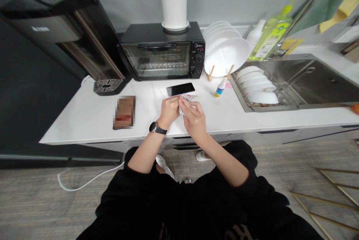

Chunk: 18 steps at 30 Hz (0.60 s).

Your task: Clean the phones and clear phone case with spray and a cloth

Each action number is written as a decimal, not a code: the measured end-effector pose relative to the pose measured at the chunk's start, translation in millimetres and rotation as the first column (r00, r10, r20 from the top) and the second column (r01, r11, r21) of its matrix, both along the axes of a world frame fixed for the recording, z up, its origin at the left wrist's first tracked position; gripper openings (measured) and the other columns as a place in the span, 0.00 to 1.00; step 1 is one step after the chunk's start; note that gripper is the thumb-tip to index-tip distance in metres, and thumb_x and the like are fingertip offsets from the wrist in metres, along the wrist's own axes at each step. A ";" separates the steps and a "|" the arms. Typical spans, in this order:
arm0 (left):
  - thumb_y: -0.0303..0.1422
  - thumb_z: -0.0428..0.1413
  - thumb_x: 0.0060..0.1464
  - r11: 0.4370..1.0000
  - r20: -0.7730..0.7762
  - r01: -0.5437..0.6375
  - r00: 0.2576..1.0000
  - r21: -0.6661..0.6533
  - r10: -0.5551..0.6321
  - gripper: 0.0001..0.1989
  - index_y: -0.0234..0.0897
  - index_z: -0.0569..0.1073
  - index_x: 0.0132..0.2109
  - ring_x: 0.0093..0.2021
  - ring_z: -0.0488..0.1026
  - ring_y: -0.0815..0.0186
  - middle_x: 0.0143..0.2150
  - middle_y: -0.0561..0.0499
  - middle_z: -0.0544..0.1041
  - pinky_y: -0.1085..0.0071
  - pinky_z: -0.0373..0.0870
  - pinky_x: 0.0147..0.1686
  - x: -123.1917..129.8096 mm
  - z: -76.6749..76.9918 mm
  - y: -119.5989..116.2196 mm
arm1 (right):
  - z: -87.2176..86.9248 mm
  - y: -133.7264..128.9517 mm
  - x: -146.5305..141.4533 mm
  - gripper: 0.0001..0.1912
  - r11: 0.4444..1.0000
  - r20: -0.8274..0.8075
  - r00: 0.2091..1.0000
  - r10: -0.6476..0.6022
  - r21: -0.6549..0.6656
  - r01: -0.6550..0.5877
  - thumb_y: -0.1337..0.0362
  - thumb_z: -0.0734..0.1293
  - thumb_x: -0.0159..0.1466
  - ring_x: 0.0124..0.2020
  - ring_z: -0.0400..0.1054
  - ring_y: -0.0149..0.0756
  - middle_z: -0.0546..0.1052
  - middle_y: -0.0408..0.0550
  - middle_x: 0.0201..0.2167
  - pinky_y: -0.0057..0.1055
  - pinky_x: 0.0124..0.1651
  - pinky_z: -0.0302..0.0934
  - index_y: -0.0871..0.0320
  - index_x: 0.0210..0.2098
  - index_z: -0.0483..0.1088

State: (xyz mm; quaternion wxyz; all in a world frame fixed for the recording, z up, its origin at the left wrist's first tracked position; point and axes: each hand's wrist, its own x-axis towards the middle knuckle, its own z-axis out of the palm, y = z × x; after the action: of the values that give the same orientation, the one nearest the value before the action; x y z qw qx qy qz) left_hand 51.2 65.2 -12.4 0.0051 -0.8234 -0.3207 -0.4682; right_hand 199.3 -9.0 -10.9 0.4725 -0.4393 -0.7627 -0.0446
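My left hand (169, 110) and my right hand (194, 117) meet over the counter, fingers pinched together. Between them is a small, thin white tissue-like piece (181, 111), mostly hidden by the fingers. Whether something else is wrapped in it I cannot tell. A dark-screened phone (181, 89) lies flat just beyond my hands. To the right of them stands a small spray bottle (220, 88) with a white top and a blue and yellow label. A pixelated brown flat item (124, 113) lies to the left.
Along the back of the white counter (148, 100) stand a drinks machine (92, 42), a toaster oven (164, 58) with a white holder (174, 2) on top, and racked plates (227, 55). Bowls (259, 86) sit at the sink (314, 86), near a green soap bottle (270, 36).
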 end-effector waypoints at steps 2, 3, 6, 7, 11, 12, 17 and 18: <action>0.28 0.50 0.67 1.000 0.011 0.008 1.000 -0.009 -0.008 0.18 0.36 0.75 0.29 0.28 0.76 0.65 0.26 0.48 0.77 0.70 0.73 0.31 -1.9 -1.1 -0.3 | -0.3 -1.6 -3.6 0.34 1.000 0.009 1.000 0.010 0.015 -0.010 0.77 0.56 0.72 0.57 0.73 0.45 0.75 0.46 0.68 0.49 0.58 0.76 0.49 0.74 0.62; 0.28 0.50 0.67 1.000 0.012 0.010 1.000 -0.011 -0.010 0.17 0.36 0.76 0.29 0.28 0.75 0.65 0.26 0.48 0.77 0.70 0.73 0.31 -2.4 -1.4 -0.4 | -0.5 -1.7 -4.0 0.34 1.000 0.009 1.000 0.014 0.026 -0.015 0.77 0.56 0.73 0.57 0.73 0.45 0.75 0.46 0.68 0.49 0.58 0.76 0.49 0.74 0.62; 0.28 0.50 0.67 1.000 0.008 0.008 1.000 0.000 -0.008 0.16 0.36 0.78 0.32 0.30 0.77 0.65 0.29 0.47 0.79 0.70 0.74 0.32 -1.6 -1.6 -0.5 | -1.2 -0.7 -1.5 0.32 0.999 0.023 1.000 0.007 0.045 -0.008 0.77 0.57 0.73 0.54 0.73 0.45 0.76 0.45 0.67 0.47 0.57 0.76 0.50 0.73 0.65; 0.28 0.50 0.68 1.000 0.011 0.006 1.000 0.007 -0.006 0.16 0.36 0.78 0.32 0.31 0.78 0.65 0.30 0.46 0.80 0.70 0.74 0.33 -0.8 -1.5 -0.4 | -1.3 -0.2 0.0 0.32 0.999 0.034 0.999 -0.002 0.039 0.000 0.77 0.57 0.73 0.54 0.73 0.44 0.77 0.45 0.67 0.46 0.56 0.77 0.50 0.72 0.66; 0.27 0.50 0.68 1.000 0.024 -0.007 1.000 0.025 0.006 0.19 0.36 0.77 0.28 0.30 0.79 0.66 0.27 0.48 0.79 0.71 0.76 0.34 2.6 -0.7 0.2 | 0.1 3.6 9.6 0.32 0.999 0.048 0.999 -0.017 0.045 0.015 0.78 0.57 0.73 0.50 0.71 0.44 0.78 0.43 0.65 0.43 0.50 0.77 0.48 0.70 0.69; 0.27 0.50 0.68 1.000 0.024 -0.004 1.000 0.016 0.004 0.19 0.36 0.77 0.29 0.31 0.80 0.65 0.27 0.48 0.80 0.70 0.77 0.35 3.1 -0.5 0.3 | 0.9 5.3 13.5 0.32 0.998 0.039 0.999 -0.020 0.063 0.017 0.79 0.56 0.72 0.50 0.70 0.44 0.78 0.43 0.65 0.43 0.49 0.76 0.49 0.70 0.69; 0.32 0.54 0.70 0.996 0.037 0.063 0.997 -0.063 -0.061 0.13 0.40 0.85 0.48 0.50 0.85 0.61 0.48 0.47 0.87 0.65 0.82 0.53 3.4 0.2 1.0 | 3.2 15.7 38.6 0.35 0.992 -0.013 0.996 -0.087 0.086 0.088 0.81 0.55 0.70 0.53 0.70 0.45 0.78 0.46 0.65 0.46 0.54 0.74 0.51 0.71 0.68; 0.33 0.54 0.70 0.995 0.034 0.074 0.997 -0.065 -0.072 0.14 0.40 0.85 0.51 0.52 0.85 0.61 0.51 0.47 0.87 0.65 0.82 0.55 3.2 0.2 1.2 | 2.8 17.0 42.3 0.35 0.992 -0.013 0.995 -0.098 0.073 0.099 0.81 0.55 0.70 0.53 0.70 0.45 0.78 0.47 0.65 0.47 0.55 0.74 0.51 0.71 0.68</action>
State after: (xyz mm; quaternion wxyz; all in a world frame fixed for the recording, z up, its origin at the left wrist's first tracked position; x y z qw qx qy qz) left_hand 54.3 66.4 -12.2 -0.0443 -0.8269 -0.3055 -0.4701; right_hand 241.6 8.0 -8.1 0.4893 -0.4588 -0.7357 -0.0939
